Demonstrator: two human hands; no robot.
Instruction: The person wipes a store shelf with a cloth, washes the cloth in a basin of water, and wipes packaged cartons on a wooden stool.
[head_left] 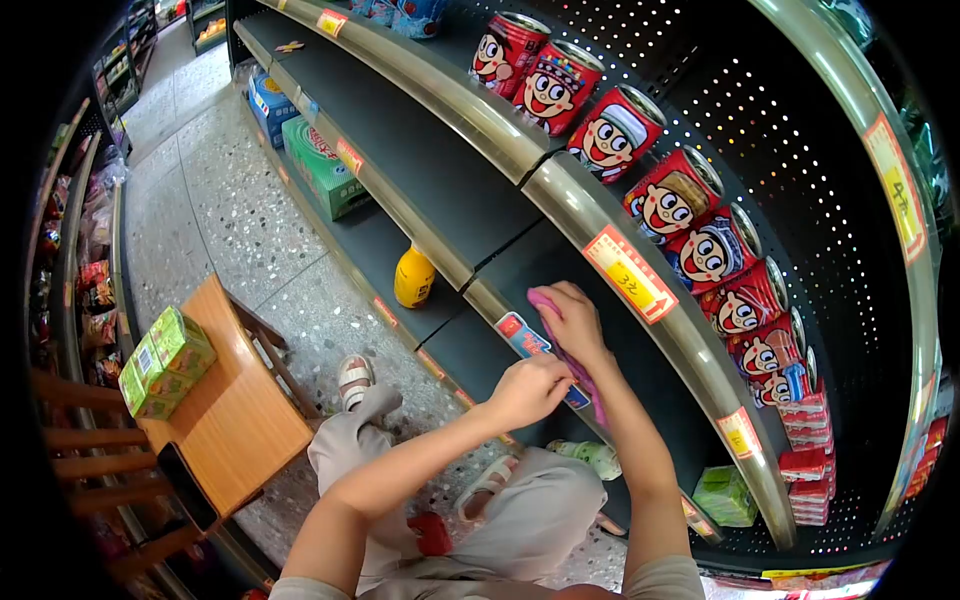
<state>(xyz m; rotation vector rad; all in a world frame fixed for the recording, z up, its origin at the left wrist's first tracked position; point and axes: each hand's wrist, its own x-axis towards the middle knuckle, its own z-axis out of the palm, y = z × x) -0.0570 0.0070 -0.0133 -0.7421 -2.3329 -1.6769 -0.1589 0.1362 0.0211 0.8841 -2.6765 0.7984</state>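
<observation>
Crumpled pink cloth (591,390) (a narrow strip) in clasping right hand (573,322); left hand (532,387) fisted.

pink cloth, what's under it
The dark shelf and its front edge show beside the pink cloth. What lies directly beneath is covered by the cloth and right hand, so it can't be seen.

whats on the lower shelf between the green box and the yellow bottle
Nothing: in the head view, only bare dark shelf lies between the green box and the yellow bottle.
</observation>
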